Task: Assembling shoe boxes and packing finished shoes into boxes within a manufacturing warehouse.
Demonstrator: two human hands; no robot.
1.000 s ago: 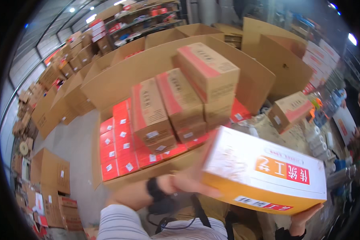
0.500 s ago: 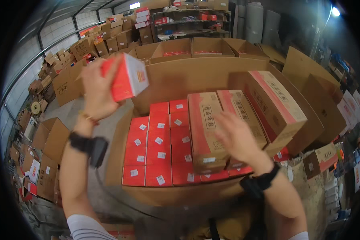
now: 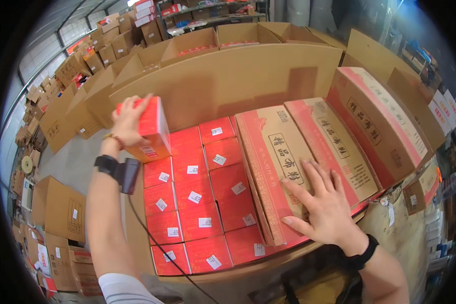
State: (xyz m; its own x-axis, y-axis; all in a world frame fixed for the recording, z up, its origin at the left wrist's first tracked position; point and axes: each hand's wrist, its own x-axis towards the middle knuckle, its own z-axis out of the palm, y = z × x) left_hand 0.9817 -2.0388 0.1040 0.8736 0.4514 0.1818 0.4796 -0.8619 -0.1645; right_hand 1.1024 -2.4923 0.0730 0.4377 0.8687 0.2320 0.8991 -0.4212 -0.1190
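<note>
Fingers of the left hand point(image 3: 127, 121) are clamping a red box point(image 3: 149, 129) over the empty corner slot, while the right hand point(image 3: 323, 207), spread flat, is bracing the leaning carton point(image 3: 276, 167).

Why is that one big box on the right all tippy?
The rightmost long brown and red box leans up on its side, while the two beside it lie flatter. The small red boxes sit in neat rows. Nothing looks spilled or torn.
</note>
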